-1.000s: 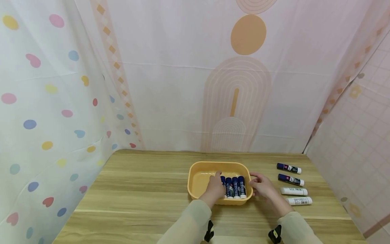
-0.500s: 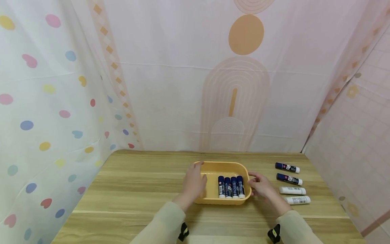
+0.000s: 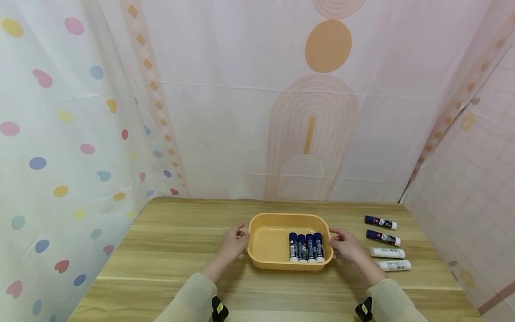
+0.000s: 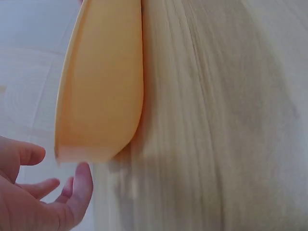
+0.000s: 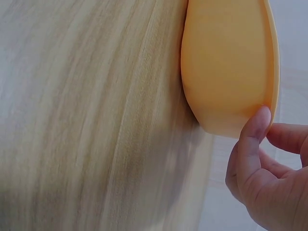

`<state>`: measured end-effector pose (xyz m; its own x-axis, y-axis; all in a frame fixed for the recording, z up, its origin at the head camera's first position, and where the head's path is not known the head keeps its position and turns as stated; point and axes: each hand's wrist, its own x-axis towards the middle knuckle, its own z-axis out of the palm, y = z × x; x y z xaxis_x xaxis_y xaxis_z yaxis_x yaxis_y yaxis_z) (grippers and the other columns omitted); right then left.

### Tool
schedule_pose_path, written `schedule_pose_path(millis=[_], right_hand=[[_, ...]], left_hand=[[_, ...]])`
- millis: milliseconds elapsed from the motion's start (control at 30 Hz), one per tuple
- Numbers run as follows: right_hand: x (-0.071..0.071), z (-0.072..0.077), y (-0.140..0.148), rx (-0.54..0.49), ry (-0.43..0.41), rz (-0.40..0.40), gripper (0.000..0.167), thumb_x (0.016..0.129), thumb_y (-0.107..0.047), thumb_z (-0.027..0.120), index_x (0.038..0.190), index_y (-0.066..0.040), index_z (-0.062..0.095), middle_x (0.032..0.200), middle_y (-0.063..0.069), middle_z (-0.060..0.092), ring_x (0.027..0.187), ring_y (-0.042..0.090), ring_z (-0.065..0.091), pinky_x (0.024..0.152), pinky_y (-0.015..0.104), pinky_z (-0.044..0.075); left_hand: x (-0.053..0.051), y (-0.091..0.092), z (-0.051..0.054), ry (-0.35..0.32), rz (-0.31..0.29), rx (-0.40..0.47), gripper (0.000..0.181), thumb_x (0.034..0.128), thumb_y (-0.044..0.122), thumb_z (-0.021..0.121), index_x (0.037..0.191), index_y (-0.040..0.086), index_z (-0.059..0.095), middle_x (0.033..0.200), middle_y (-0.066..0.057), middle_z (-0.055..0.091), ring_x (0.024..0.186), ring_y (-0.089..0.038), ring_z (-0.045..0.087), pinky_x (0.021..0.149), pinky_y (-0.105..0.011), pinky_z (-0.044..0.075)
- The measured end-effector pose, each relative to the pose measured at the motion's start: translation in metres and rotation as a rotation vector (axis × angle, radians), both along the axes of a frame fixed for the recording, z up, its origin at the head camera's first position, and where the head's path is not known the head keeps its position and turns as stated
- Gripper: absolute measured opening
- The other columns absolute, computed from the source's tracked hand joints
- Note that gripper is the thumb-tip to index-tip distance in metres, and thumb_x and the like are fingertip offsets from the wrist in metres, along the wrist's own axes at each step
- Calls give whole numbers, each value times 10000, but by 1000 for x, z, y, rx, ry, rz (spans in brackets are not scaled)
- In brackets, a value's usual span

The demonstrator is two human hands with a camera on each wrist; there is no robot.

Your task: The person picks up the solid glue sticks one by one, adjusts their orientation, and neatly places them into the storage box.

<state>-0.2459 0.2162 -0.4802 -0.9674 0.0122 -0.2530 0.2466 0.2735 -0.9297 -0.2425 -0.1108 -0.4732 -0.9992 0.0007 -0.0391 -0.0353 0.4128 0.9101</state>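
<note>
A yellow-orange plastic tray (image 3: 269, 245) sits on the table, with several glue sticks (image 3: 302, 248) lying side by side in its right half, navy at one end and white at the other. My right hand (image 3: 347, 245) holds the tray's right end, and in the right wrist view its fingertips (image 5: 260, 120) pinch the wall near the rim. At the opposite end is my left hand (image 3: 234, 242), thumb and fingers apart around the rim. The left wrist view has the left hand (image 4: 43, 192) right beside the tray wall (image 4: 103, 86); whether it touches cannot be told.
Right of the tray, two navy glue sticks (image 3: 380, 222) and two white tubes (image 3: 387, 253) lie in a column on the wooden table (image 3: 181, 250). Patterned curtains (image 3: 225, 134) hang behind the table and along both sides.
My left hand has moved from over the glue sticks, across the tray's left part, to just outside its left end. The right hand stays at the right end.
</note>
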Motion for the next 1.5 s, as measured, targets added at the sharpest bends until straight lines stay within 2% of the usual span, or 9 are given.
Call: schedule_pose_path(millis=[267,567,767,867,967,1067,1167,1300,1500], right_hand=[[3,4,4,-19,42,60,489,930,-26,513,1385,66,362,882,72,494,602,131,532,545,264,513],[0,0,1,-25,39,61,474,938,-27,509,1387,46,378,905,85,504,634,141,534,559,269,515],[1,3,1,4,50,90,465,940,-19,498,1383,58,376,920,97,496,635,154,535,564,290,511],[-1,6,14,118,133,150,469,950,-71,517,1374,73,379,961,137,530,691,168,551,569,291,515],[-5,12,35,334,305,182,446,944,-111,555,1339,62,442,1003,177,563,788,229,572,607,308,509],[-11,18,61,581,482,200,448,927,-127,598,1330,26,477,1085,204,571,926,318,565,702,390,517],[-15,20,88,777,592,245,457,903,-115,627,1326,-2,494,1195,244,528,1050,425,511,823,540,479],[-18,17,116,965,622,309,461,875,-106,652,1309,-18,524,1252,267,513,1130,479,468,905,636,390],[-20,12,135,1097,547,391,435,823,-71,687,1239,0,581,1201,318,548,1065,494,527,871,614,431]], left_hand=[[3,4,-2,-81,-31,109,432,947,26,504,1361,-72,427,956,-153,530,754,-194,568,635,-335,565],[2,-4,-7,6,-59,161,419,912,-15,524,1317,-97,456,862,-91,485,677,-128,511,538,-222,494],[-2,-3,-9,-61,-10,149,431,915,-32,515,1341,-63,456,891,-96,491,709,-151,519,585,-277,516],[-2,-1,-9,-75,-2,130,435,920,-28,516,1349,-59,449,895,-87,485,713,-149,516,597,-293,516],[0,-1,-7,-83,1,125,436,924,-20,520,1353,-48,450,893,-76,477,708,-141,506,597,-290,511],[0,0,-7,-80,-1,120,434,924,-21,519,1351,-51,450,889,-76,476,705,-143,503,591,-289,508],[1,0,-7,-79,0,119,434,922,-26,516,1350,-57,448,885,-77,477,709,-154,508,590,-288,503],[2,-1,-6,-73,3,115,433,919,-30,518,1344,-69,445,889,-86,482,720,-162,518,587,-289,503],[2,-1,-5,-70,4,110,434,919,-30,521,1345,-67,447,894,-91,488,709,-158,522,593,-307,513]])
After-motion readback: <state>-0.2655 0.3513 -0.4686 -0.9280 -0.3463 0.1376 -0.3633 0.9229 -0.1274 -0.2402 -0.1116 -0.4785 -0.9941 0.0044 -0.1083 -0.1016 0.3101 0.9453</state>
